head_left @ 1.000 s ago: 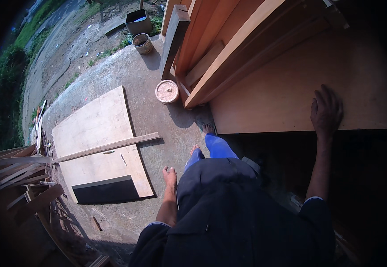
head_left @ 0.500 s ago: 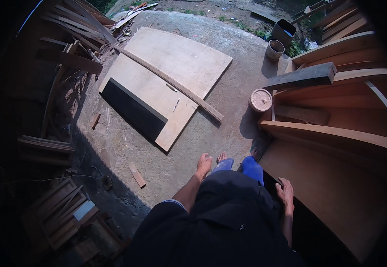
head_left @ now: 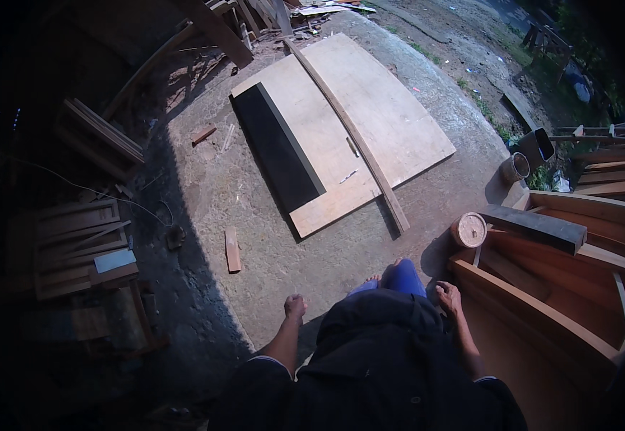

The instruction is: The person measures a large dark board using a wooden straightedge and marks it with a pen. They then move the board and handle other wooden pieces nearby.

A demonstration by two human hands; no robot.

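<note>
My left hand [head_left: 296,306] hangs by my side with the fingers curled in and nothing in it. My right hand [head_left: 450,297] hangs at my other side, fingers loosely apart and empty, close to the edge of a slanted wooden frame [head_left: 535,305]. I stand on a concrete floor [head_left: 276,237]. Ahead lies a large plywood sheet [head_left: 377,118] with a long thin wooden strip [head_left: 355,136] laid across it and a black board [head_left: 278,149] along its left edge.
A small wood offcut [head_left: 232,249] lies on the floor to my left. A round wooden disc [head_left: 469,230] and a dark beam [head_left: 535,226] sit on the timber stack at right. Two buckets [head_left: 526,159] stand further off. Stacked planks [head_left: 82,244] fill the shaded left side.
My view has swung left, so the plywood sheet now lies straight ahead. My right hand came off the wooden panel and dropped to my side. My left hand stays hanging.
</note>
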